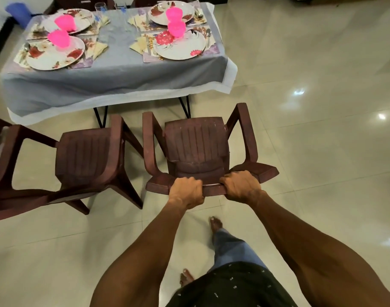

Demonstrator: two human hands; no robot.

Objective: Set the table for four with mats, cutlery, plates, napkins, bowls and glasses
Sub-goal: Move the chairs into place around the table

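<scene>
Gripping the chair (pixel 196 149) back, left hand (pixel 186 191) and right hand (pixel 241 187) curled; we find the table (pixel 114 72) set, seating outstanding.

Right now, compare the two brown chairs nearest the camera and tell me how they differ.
The right chair is gripped at the top of its backrest by the left hand and the right hand; the left chair is touched by no hand. The right chair faces the table nearly squarely, while the left chair is turned at an angle. The right chair shows whole; the left chair is cut off by the picture's edge. Both are the same dark brown plastic armchair with ribbed seats.
</scene>
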